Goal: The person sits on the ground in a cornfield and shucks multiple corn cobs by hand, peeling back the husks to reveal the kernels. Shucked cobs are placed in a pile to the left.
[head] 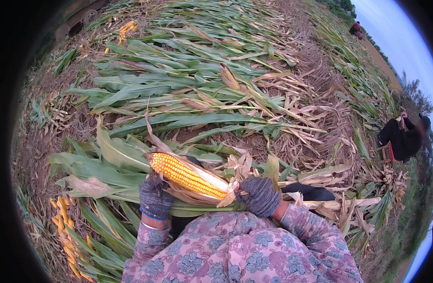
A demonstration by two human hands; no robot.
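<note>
An ear of yellow corn (188,177) lies tilted across my lap, its kernels bared along the upper side. Pale inner husk (214,181) lines its far side, and dry brown husk hangs below it. My left hand (155,198), in a grey knit glove, is closed on the peeled husk and dark silk by the ear's tip. In a matching glove, my right hand (260,196) grips the base end where the husk gathers. What lies inside its fingers is hidden. Broad green corn leaves (107,173) spread beneath and to the left of the ear.
Cut corn stalks (199,85) cover the ground ahead, an unhusked ear (229,77) among them. Husked ears (64,230) are heaped at left, with another pile (127,31) farther off. A person (402,138) sits at right; another (356,30) is distant. A vehicle (78,19) stands at upper left.
</note>
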